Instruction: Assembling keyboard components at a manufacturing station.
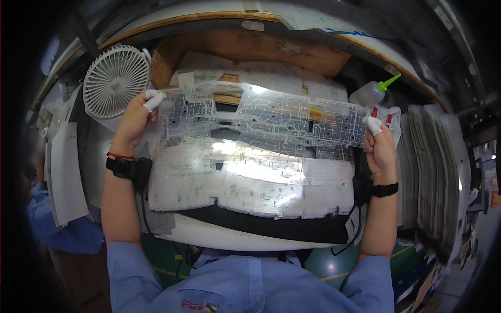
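A clear flexible circuit sheet [276, 112] with silvery printed traces and cut-out openings is stretched between my hands, raised and slightly slanted. My left hand [136, 117] pinches its left end, with white finger covers on the fingertips. At its right end my right hand [380, 146] pinches the edge, also with white covers. Below lies a stack of similar sheets [182, 180], whitish with small green marks and a strong glare across the middle. Beneath that stack, a black pad [235, 221] shows along the near side of the white table.
A white fan [117, 81] stands at back left. At back right are a squeeze bottle [368, 94] with a green nozzle and a red-handled tool [389, 120]. Grey sheets [430, 172] are stacked at the right. A wooden board [261, 44] closes the back. Another person's blue sleeve [68, 224] shows at left.
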Demonstrator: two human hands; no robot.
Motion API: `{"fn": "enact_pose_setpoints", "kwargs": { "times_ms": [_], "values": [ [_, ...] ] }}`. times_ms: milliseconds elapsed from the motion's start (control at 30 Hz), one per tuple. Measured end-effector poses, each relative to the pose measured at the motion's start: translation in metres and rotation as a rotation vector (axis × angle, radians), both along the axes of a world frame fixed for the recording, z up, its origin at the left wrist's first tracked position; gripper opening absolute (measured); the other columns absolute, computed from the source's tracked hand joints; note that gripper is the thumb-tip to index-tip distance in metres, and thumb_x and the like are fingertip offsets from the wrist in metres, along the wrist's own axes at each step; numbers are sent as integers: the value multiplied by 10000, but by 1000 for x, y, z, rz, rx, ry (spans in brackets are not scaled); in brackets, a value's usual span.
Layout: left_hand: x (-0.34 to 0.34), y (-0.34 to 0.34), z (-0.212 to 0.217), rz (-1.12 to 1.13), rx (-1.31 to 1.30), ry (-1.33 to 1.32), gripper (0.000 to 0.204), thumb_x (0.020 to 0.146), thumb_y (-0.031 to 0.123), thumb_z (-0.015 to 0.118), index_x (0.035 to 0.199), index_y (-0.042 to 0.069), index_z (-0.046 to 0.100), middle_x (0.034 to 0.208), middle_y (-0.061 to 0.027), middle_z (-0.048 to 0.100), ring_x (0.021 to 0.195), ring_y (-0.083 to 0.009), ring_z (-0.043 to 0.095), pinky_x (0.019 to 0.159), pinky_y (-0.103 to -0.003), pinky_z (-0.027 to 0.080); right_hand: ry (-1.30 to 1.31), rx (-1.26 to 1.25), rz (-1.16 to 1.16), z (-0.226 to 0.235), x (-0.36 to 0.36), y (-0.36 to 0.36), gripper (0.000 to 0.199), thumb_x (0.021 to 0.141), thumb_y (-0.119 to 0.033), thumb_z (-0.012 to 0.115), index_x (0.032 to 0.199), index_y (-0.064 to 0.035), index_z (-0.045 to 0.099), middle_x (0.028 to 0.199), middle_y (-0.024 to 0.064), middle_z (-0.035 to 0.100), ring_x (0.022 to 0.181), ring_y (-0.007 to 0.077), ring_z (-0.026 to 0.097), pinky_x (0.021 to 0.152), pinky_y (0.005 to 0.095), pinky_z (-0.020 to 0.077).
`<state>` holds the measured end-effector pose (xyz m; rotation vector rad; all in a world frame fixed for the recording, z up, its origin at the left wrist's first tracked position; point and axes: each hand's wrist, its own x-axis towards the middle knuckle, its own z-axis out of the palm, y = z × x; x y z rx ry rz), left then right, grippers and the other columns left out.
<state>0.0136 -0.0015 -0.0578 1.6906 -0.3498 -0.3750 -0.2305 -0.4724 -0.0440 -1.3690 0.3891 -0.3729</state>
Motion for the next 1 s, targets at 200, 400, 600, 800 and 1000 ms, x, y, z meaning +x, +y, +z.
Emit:
{"fn": "enact_pose_setpoints", "kwargs": {
  "times_ms": [200,400,600,800,1000],
  "values": [
    [-10,-2,16,68,-280,31,197,940,242,556,942,51,603,685,40,545,570,-25,495,464,-173,353,-134,-24,-46,-1,0,0,182,950,-169,495,1007,-17,576,699,25,590,503,81,489,457,192,371],
    [-7,-3,9,61,-21,-132,192,942,195,543,1054,41,572,852,-23,637,611,-35,538,479,-145,376,-145,-38,-166,1,3,6,227,957,-179,492,1090,0,537,912,109,666,626,122,601,505,198,450],
    [-16,-11,19,104,22,-101,393,906,116,571,1267,-16,491,963,-43,657,635,-19,533,507,-139,394,31,-387,-156,8,4,15,392,915,-62,541,1282,33,438,973,103,648,589,59,557,494,143,422],
    [-9,-5,15,89,36,-36,348,900,119,579,1193,-58,519,939,-44,649,676,-40,547,567,-161,420,35,-135,-39,-1,8,1,366,921,-45,520,1272,33,452,1027,89,628,633,44,545,519,135,435],
    [-1,-2,6,113,-260,40,253,918,79,547,1153,-16,552,979,-27,609,707,-41,515,600,-158,420,30,-12,-43,14,22,-5,305,926,-24,493,1227,22,492,1060,76,609,669,45,542,536,120,436]
  ]
}}
